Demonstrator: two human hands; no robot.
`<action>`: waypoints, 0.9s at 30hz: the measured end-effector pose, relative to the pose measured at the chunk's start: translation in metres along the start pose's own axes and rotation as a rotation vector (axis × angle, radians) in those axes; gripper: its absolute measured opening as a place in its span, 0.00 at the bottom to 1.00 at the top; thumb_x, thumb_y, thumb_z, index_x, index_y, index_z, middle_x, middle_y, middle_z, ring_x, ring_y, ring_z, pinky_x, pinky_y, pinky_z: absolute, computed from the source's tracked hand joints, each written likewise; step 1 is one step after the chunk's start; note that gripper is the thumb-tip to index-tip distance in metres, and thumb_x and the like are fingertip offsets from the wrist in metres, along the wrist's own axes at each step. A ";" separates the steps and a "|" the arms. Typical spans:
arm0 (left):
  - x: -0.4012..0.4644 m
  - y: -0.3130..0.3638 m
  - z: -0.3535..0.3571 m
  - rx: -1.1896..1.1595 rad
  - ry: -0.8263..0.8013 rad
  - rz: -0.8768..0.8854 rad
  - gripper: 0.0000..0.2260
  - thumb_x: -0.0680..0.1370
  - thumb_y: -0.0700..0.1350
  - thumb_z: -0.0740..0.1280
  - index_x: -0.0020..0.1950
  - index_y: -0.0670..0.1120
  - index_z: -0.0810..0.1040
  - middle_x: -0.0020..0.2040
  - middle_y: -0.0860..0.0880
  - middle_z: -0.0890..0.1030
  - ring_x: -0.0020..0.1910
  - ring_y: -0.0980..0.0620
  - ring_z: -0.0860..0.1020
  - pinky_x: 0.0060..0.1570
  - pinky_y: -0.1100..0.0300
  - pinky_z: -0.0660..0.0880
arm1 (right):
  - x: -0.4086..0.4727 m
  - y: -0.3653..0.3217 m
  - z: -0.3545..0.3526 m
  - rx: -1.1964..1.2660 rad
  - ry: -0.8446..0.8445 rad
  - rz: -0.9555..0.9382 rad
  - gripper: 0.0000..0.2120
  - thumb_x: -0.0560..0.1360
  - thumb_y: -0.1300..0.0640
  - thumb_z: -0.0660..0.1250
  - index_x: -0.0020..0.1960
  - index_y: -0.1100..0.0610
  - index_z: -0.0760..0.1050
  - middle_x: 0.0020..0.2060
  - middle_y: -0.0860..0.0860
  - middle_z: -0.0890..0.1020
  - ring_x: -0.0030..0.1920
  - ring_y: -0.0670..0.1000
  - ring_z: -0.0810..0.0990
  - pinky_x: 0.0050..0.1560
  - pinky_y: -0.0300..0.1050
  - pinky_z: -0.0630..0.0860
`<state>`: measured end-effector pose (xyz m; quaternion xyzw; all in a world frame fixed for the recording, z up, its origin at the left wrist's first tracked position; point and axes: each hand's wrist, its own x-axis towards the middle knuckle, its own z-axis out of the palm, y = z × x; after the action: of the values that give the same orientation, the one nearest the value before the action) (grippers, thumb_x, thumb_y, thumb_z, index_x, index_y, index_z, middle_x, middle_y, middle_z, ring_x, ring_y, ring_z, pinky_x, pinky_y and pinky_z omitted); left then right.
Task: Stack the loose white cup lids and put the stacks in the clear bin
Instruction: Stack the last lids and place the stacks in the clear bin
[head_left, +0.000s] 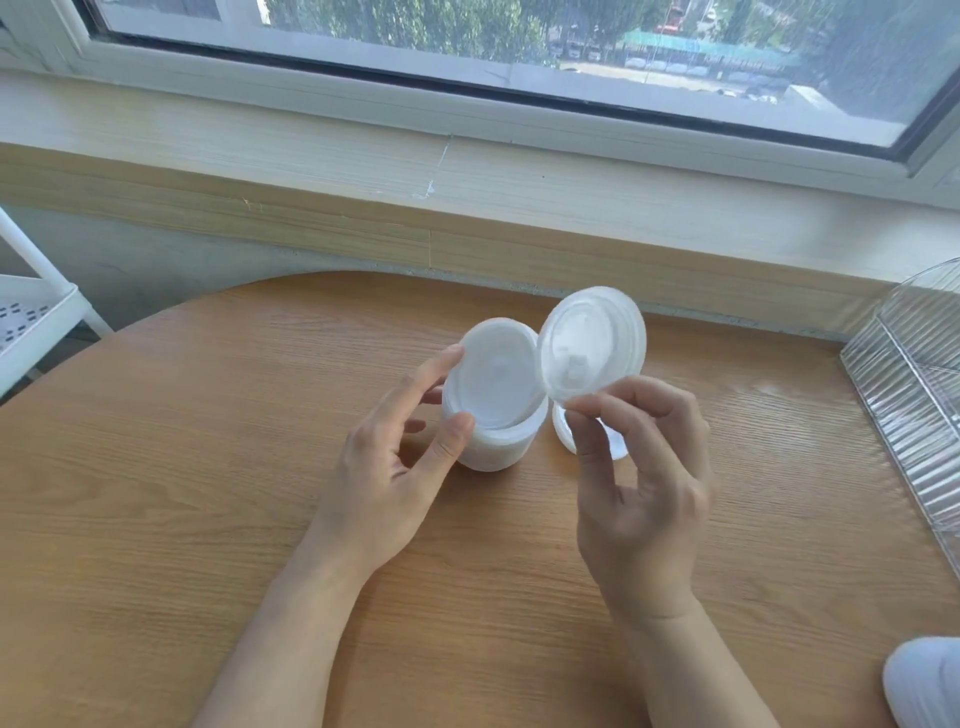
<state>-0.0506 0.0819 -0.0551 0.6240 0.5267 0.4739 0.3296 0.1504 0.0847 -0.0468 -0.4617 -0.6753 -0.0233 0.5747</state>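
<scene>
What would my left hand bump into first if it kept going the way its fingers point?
Probably the stack of white lids: the left hand already has its fingertips at the rim.

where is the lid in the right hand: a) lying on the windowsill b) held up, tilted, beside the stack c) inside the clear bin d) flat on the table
b: the right hand pinches the lid by its lower edge, tilted up off the table, right of the stack.
</scene>
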 end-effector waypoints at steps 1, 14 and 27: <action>0.000 0.000 0.001 0.006 -0.003 -0.003 0.22 0.80 0.65 0.64 0.74 0.72 0.68 0.67 0.66 0.77 0.67 0.56 0.78 0.65 0.48 0.77 | 0.000 -0.001 0.000 0.001 0.001 -0.002 0.08 0.83 0.58 0.68 0.51 0.59 0.85 0.51 0.46 0.76 0.52 0.49 0.77 0.49 0.59 0.75; -0.001 0.001 0.000 0.020 -0.006 -0.002 0.24 0.79 0.68 0.64 0.75 0.71 0.68 0.68 0.66 0.77 0.67 0.58 0.77 0.65 0.51 0.77 | 0.003 0.005 -0.008 -0.117 0.027 -0.063 0.07 0.84 0.61 0.66 0.52 0.59 0.83 0.54 0.48 0.76 0.52 0.49 0.76 0.51 0.58 0.72; -0.001 0.002 0.001 0.030 -0.019 0.006 0.25 0.79 0.66 0.64 0.77 0.67 0.69 0.68 0.63 0.78 0.68 0.57 0.77 0.64 0.50 0.78 | 0.003 -0.001 0.001 -0.085 -0.142 -0.064 0.07 0.82 0.51 0.70 0.57 0.50 0.85 0.60 0.50 0.77 0.55 0.49 0.74 0.59 0.54 0.70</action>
<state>-0.0493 0.0804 -0.0539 0.6347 0.5288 0.4612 0.3237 0.1494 0.0867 -0.0446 -0.4642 -0.7272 -0.0378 0.5043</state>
